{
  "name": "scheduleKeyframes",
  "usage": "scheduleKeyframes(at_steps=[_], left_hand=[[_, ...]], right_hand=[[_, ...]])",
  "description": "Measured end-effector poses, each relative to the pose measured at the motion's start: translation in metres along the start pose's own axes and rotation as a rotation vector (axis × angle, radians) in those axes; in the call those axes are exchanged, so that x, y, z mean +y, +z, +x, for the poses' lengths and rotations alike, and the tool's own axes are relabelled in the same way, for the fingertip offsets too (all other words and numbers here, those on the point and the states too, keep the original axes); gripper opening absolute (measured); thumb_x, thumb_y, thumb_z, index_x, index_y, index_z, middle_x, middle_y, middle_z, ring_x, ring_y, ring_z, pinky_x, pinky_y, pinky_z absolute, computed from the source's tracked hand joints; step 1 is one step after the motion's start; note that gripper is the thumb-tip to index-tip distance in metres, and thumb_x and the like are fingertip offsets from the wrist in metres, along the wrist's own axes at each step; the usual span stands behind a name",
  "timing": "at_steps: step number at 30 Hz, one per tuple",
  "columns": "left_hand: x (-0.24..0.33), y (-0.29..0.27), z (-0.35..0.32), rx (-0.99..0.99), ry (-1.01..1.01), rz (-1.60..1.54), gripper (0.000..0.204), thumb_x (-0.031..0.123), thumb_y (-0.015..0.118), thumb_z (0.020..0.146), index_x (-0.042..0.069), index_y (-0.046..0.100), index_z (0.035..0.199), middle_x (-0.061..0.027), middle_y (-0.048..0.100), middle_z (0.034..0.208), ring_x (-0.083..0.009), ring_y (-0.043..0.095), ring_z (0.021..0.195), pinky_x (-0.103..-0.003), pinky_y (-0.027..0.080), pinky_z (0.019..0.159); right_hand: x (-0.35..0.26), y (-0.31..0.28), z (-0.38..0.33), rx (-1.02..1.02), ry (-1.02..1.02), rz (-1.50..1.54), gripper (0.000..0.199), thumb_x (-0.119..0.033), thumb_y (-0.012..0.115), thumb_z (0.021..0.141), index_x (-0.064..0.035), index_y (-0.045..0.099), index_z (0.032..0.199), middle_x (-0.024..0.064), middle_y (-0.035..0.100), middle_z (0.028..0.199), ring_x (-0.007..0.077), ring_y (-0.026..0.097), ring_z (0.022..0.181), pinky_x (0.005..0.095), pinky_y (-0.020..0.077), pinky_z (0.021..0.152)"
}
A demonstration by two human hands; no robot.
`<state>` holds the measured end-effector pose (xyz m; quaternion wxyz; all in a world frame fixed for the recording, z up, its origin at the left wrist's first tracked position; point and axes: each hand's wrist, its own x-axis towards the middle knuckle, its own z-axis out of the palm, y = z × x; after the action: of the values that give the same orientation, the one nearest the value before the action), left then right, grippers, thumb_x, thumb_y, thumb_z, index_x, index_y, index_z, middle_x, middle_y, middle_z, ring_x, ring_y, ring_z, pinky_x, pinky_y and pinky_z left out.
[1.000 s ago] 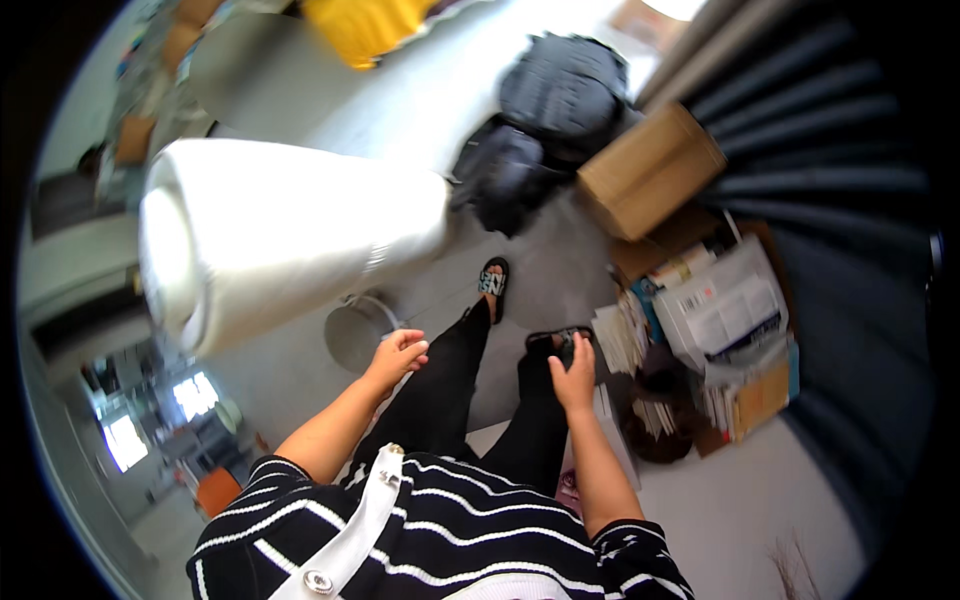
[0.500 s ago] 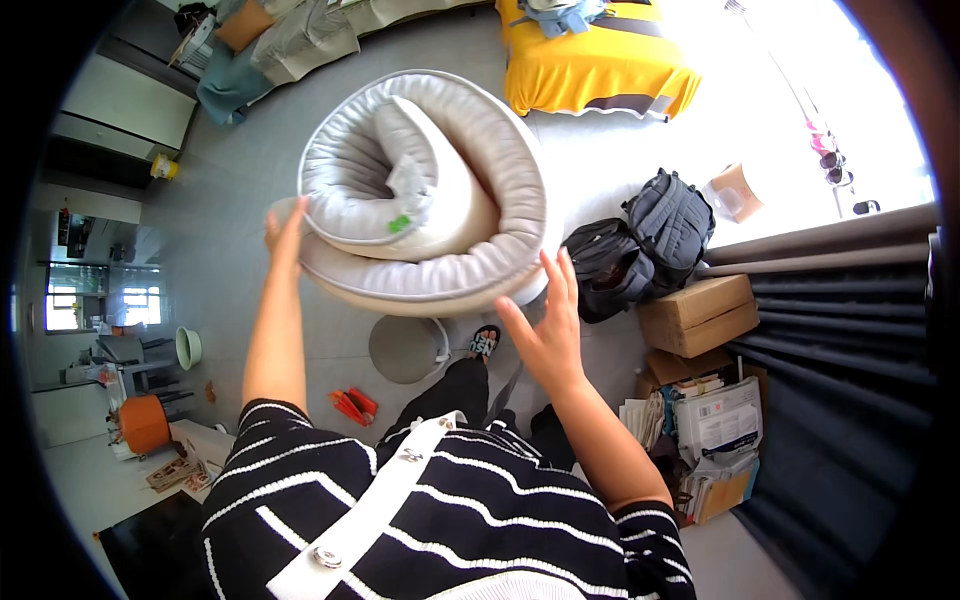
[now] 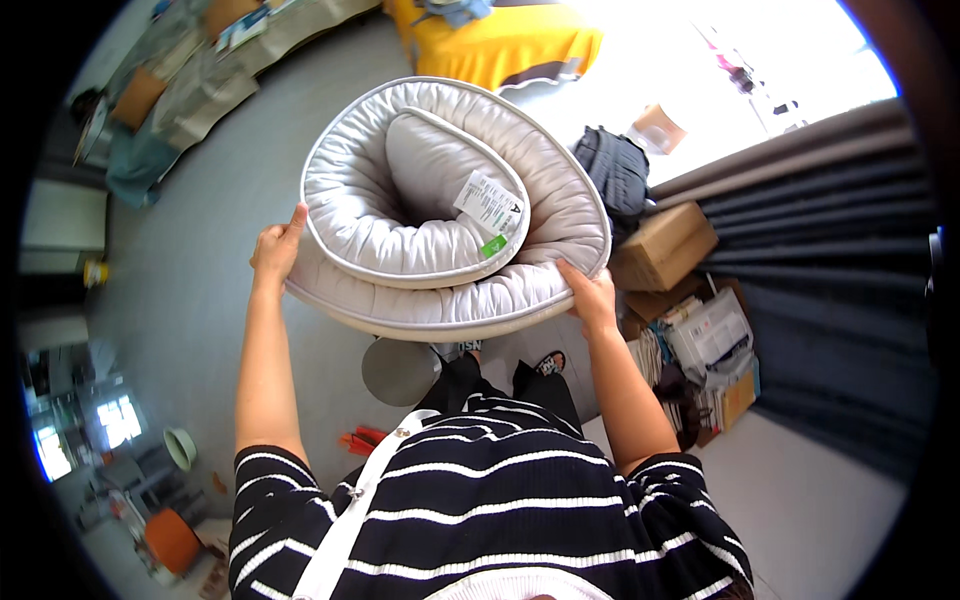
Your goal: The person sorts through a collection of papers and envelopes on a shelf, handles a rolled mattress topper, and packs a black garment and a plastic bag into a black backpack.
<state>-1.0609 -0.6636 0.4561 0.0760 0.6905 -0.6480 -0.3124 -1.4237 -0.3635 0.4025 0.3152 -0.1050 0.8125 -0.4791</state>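
Observation:
A thick, light grey quilted mattress pad [image 3: 430, 160], rolled into a loose spiral, is held up in front of me between both hands. My left hand [image 3: 277, 248] is closed on its left edge, thumb upward. At its lower right edge, my right hand [image 3: 592, 295] grips the outer layer with the thumb on top; the other fingers are mostly hidden beneath. A white printed label [image 3: 488, 203] and a small green tag [image 3: 494, 246] show on the inner end of the roll. Below the pad is a round grey-topped object [image 3: 398, 372], partly covered by it.
To the right are a dark backpack [image 3: 612, 170], a cardboard box [image 3: 665, 245], stacked papers [image 3: 712, 335] and a dark curtain [image 3: 820, 330]. A yellow-draped piece of furniture [image 3: 510, 40] stands ahead. Something red [image 3: 365, 440] lies on the floor by my legs.
My right hand, open beside the roll before, has taken hold of its edge. The roll has turned and loosened a little, showing its label. My view has swung to the right.

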Motion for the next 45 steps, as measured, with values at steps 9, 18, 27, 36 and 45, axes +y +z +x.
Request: scheduleKeyframes(at_steps=[9,18,27,36,45], left_hand=[[0.096,0.013,-0.001,-0.426,0.165,-0.449,0.042,0.022,0.074,0.07,-0.013,0.065,0.091,-0.0163,0.067,0.083,-0.0221,0.065,0.068,-0.033,0.052,0.062],[0.159,-0.022,-0.023,-0.757,0.632,-0.517,0.023,0.016,0.065,0.079,-0.004,0.066,0.089,-0.0103,0.067,0.079,-0.0156,0.064,0.065,-0.028,0.05,0.064],[0.449,-0.049,-0.179,-0.865,1.215,0.113,0.024,0.018,0.063,0.082,-0.001,0.061,0.096,-0.0088,0.064,0.091,-0.0127,0.061,0.077,-0.027,0.049,0.067],[0.634,-0.038,-0.524,-0.826,1.539,-0.083,0.021,0.014,0.057,0.087,-0.002,0.067,0.096,-0.0115,0.067,0.091,-0.0205,0.062,0.077,-0.03,0.051,0.067],[0.739,0.123,-0.655,-1.043,1.724,-0.358,0.068,0.047,0.06,0.087,0.004,0.042,0.136,-0.0163,0.054,0.127,-0.026,0.053,0.116,-0.038,0.044,0.096]], right_hand=[[0.016,-0.037,-0.044,-0.213,0.264,0.087,0.044,-0.047,0.071,0.078,-0.004,0.066,0.071,0.002,0.056,0.056,0.0096,0.048,0.04,0.0244,0.0367,0.036],[-0.026,-0.084,-0.115,0.083,-0.05,0.397,0.043,-0.037,0.071,0.079,-0.0044,0.056,0.055,0.0036,0.049,0.046,0.0116,0.042,0.033,0.0261,0.0289,0.031],[-0.112,-0.315,-0.27,0.407,-0.317,0.652,0.027,-0.031,0.063,0.088,-0.0092,0.061,0.072,-0.0042,0.044,0.041,0.0041,0.032,0.027,0.0188,0.0249,0.024],[-0.124,-0.565,-0.388,0.84,-0.697,0.677,0.03,-0.019,0.05,0.092,-0.0155,0.047,0.062,-0.0064,0.039,0.045,0.0013,0.027,0.032,0.0171,0.019,0.027],[-0.047,-0.787,-0.375,1.446,-0.389,0.515,0.033,-0.035,0.055,0.089,-0.0102,0.054,0.111,0.0076,0.056,0.101,0.0178,0.054,0.087,0.0324,0.0451,0.073]])
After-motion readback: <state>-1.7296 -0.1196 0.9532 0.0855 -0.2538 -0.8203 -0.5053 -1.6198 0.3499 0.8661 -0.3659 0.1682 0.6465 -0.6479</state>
